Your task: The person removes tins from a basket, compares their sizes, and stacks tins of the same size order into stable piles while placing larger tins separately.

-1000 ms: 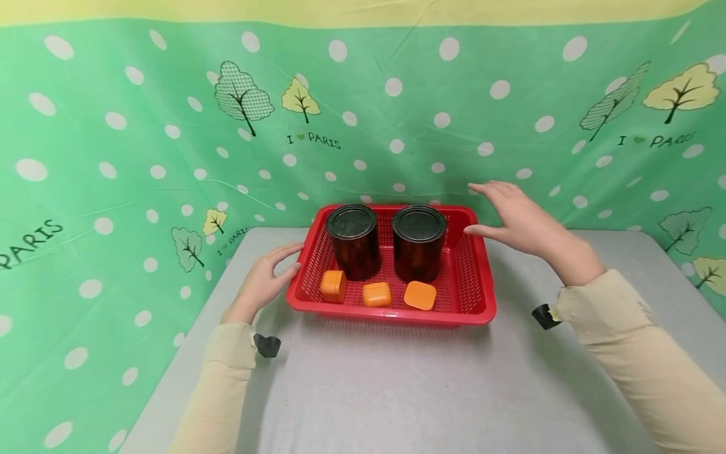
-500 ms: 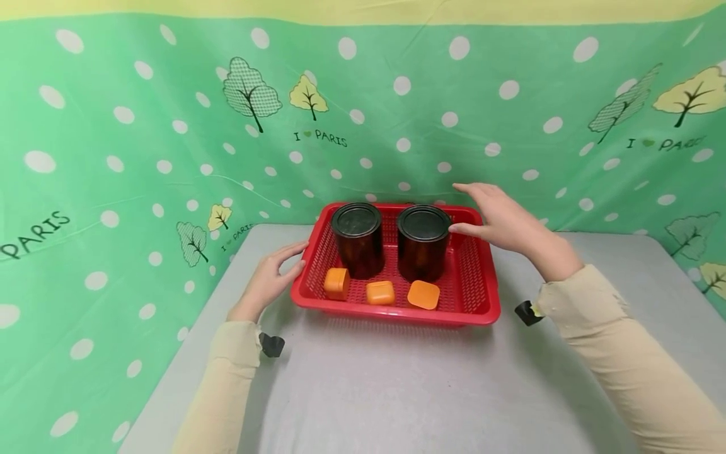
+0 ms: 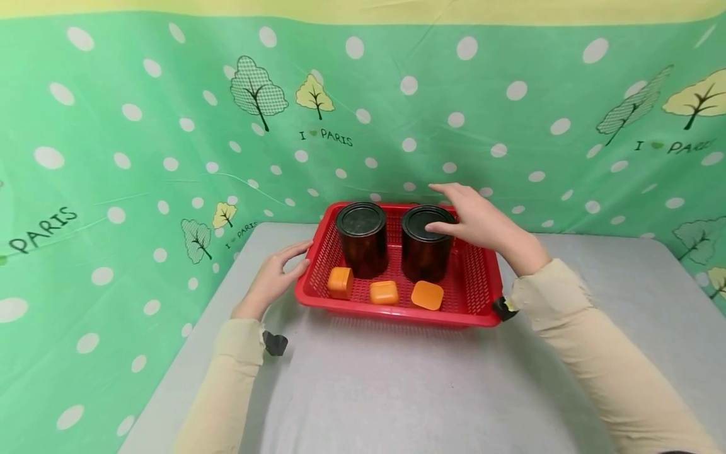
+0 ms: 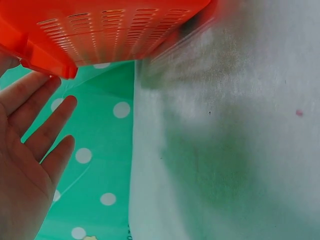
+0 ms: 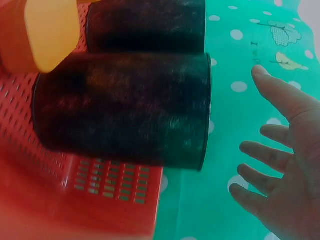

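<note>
A red perforated plastic basket (image 3: 391, 316) rests on the table with two dark, black-lidded canisters (image 3: 362, 243) standing upright in its back half. Along its front lie several small orange rounded cases (image 3: 384, 292). At the basket's left rim is my left hand (image 3: 271, 280), fingertips right at the edge; the left wrist view shows its fingers (image 4: 52, 122) fairly straight and spread beside the red wall (image 4: 110, 37). My right hand (image 3: 482, 221) hovers over the right canister (image 5: 125, 107), thumb overlapping its lid in the head view, fingers extended and holding nothing.
The grey table (image 3: 386, 391) extends in front of the basket and to both sides. Right behind it hangs a green dotted cloth (image 3: 397, 113) with printed trees. A black wrist mount (image 3: 503, 309) on the right sleeve overlaps the basket's right front corner.
My right hand has moved left, from beyond the basket's right rim to over the right canister. My left hand stays at the left rim. The whole view has shifted slightly.
</note>
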`<state>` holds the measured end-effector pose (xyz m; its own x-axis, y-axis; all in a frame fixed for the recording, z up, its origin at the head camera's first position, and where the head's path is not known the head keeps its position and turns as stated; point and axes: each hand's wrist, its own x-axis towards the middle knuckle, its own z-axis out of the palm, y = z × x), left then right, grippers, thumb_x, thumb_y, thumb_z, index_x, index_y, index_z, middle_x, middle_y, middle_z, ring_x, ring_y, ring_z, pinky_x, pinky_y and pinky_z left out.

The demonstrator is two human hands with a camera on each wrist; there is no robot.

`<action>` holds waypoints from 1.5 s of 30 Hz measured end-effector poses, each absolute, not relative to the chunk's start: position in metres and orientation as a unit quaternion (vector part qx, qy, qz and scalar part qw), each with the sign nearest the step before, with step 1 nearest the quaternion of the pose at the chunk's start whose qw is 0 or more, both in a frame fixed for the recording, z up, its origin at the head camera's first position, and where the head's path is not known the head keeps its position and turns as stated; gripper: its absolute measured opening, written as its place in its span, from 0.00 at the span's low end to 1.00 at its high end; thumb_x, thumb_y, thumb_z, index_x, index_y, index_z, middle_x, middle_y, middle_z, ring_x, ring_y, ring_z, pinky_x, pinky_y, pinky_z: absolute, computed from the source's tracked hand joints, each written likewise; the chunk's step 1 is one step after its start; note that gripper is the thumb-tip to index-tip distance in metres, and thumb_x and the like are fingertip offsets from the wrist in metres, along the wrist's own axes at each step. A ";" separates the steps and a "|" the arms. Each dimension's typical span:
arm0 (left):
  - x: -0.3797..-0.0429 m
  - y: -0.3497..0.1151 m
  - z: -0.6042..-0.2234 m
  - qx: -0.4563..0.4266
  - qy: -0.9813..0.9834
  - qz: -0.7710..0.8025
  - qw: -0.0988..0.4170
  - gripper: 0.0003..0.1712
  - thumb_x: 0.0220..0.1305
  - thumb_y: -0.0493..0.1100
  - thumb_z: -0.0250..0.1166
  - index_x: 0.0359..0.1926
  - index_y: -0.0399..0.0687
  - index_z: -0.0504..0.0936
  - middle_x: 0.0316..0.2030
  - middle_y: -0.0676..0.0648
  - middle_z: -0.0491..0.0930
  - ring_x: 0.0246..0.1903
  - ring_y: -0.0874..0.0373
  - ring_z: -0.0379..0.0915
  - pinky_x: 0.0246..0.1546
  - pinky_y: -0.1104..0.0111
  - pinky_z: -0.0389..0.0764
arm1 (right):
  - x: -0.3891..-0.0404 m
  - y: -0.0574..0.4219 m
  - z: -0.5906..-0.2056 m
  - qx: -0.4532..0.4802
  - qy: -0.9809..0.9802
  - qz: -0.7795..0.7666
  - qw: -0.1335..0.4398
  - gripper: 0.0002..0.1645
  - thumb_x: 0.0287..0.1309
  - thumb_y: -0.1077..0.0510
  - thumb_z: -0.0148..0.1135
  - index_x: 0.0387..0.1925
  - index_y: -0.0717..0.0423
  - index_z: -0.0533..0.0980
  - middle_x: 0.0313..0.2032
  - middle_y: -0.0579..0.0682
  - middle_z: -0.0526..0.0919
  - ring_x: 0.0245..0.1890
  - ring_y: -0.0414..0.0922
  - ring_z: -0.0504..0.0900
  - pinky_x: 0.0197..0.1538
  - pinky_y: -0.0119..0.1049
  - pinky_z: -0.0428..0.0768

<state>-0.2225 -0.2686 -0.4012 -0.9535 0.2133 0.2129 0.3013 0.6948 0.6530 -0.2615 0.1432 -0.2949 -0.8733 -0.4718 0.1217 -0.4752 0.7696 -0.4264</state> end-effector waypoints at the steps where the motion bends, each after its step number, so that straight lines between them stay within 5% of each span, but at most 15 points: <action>1: -0.223 -0.269 -0.401 -0.139 -0.918 -0.365 0.060 0.28 0.71 0.49 0.60 0.70 0.53 0.71 0.69 0.44 0.71 0.72 0.44 0.63 0.73 0.43 0.63 | -0.262 0.140 -0.295 0.254 -0.940 0.230 0.004 0.50 0.61 0.40 0.66 0.76 0.56 0.56 0.74 0.59 0.61 0.72 0.59 0.61 0.73 0.59 0.65; 32: -0.223 -0.269 -0.403 -0.128 -0.900 -0.413 0.048 0.28 0.71 0.49 0.61 0.70 0.53 0.72 0.69 0.43 0.72 0.72 0.45 0.64 0.74 0.46 0.63 | -0.278 0.073 -0.307 0.291 -0.916 0.275 -0.010 0.53 0.57 0.40 0.70 0.76 0.53 0.57 0.74 0.54 0.62 0.76 0.54 0.58 0.77 0.54 0.63; 45: -0.223 -0.270 -0.406 -0.123 -0.894 -0.429 0.047 0.28 0.71 0.47 0.61 0.70 0.53 0.72 0.69 0.43 0.72 0.72 0.44 0.63 0.75 0.46 0.62 | -0.284 0.051 -0.319 0.312 -0.885 0.346 0.001 0.51 0.55 0.44 0.73 0.73 0.57 0.61 0.71 0.56 0.68 0.71 0.52 0.67 0.74 0.51 0.67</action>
